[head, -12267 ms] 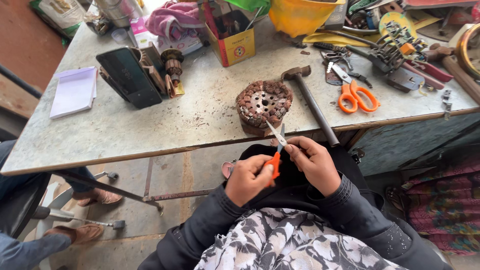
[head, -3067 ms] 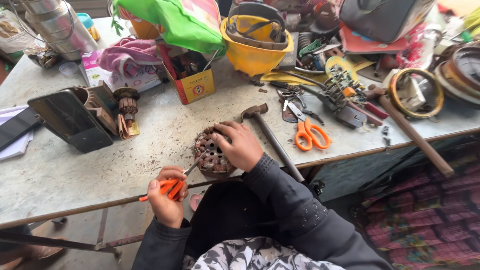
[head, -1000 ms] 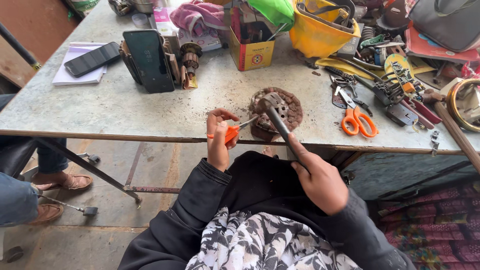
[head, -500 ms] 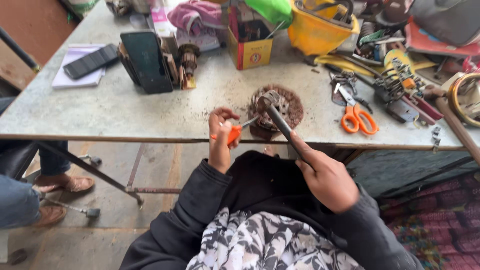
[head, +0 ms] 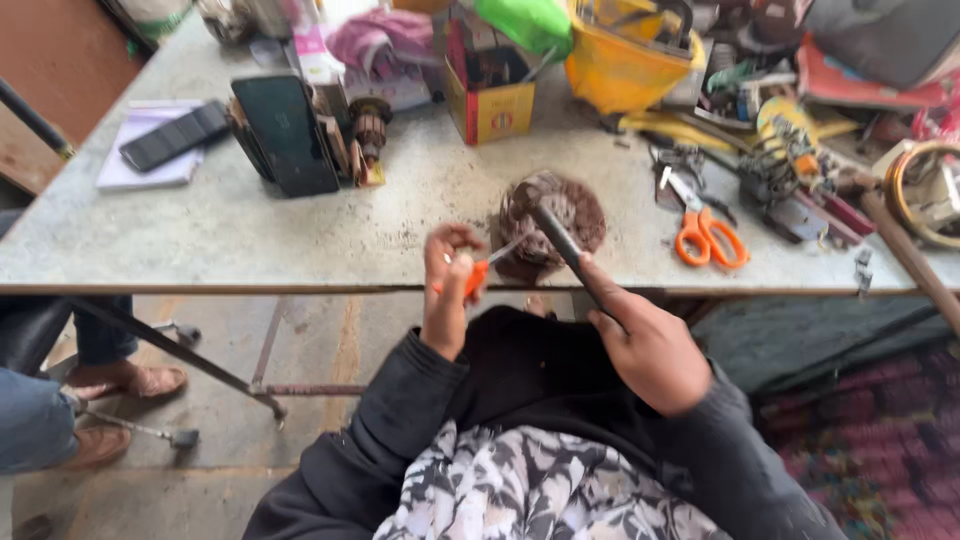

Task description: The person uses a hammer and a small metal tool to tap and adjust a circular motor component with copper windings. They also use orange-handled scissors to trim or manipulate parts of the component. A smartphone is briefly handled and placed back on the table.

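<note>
1. A round, rusty-brown wound motor core (head: 553, 222) sits at the table's (head: 200, 240) near edge, centre frame.
2. The left hand (head: 447, 290) grips small orange-handled scissors (head: 478, 272), tips toward the core.
3. The right hand (head: 645, 340) is closed around a dark hammer handle (head: 562, 243) lying over the core.

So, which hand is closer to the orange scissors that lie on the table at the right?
The right hand. It is below and to the left of those scissors, at the table edge, holding a dark tool handle. The left hand is farther left, beyond the rusty motor part.
</note>
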